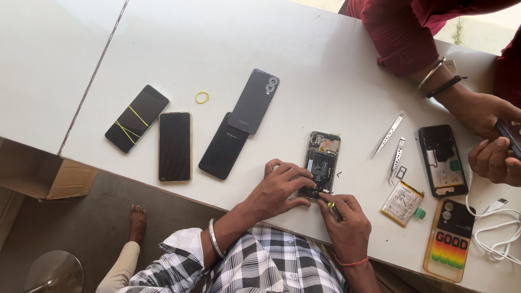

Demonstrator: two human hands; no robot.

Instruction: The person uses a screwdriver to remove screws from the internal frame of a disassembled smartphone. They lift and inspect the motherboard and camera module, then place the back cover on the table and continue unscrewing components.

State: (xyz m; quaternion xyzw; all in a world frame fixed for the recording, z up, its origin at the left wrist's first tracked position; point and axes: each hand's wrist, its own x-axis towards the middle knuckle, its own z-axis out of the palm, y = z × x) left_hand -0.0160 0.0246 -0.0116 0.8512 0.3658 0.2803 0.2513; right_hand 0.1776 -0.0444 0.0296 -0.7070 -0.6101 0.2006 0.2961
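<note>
Table: a white tabletop (217,43) is seen, with a seam at far left.
Floor: grey-brown floor (81,228) is shown near left.
Box: a cardboard box (49,176) is tucked beneath the table's left edge.
Light: bright daylight is cast from the far right.

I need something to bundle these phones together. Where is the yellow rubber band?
In the head view, the yellow rubber band lies on the white table, left of centre, between the gold-edged phone and the dark back cover.

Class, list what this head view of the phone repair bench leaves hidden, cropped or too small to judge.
- Head view: tool tip hidden inside the right hand.
- Opened phone: lower end covered by the left hand.
- Co-worker's phone: cut off by the right edge.
- Speck on the table: too small.
</note>
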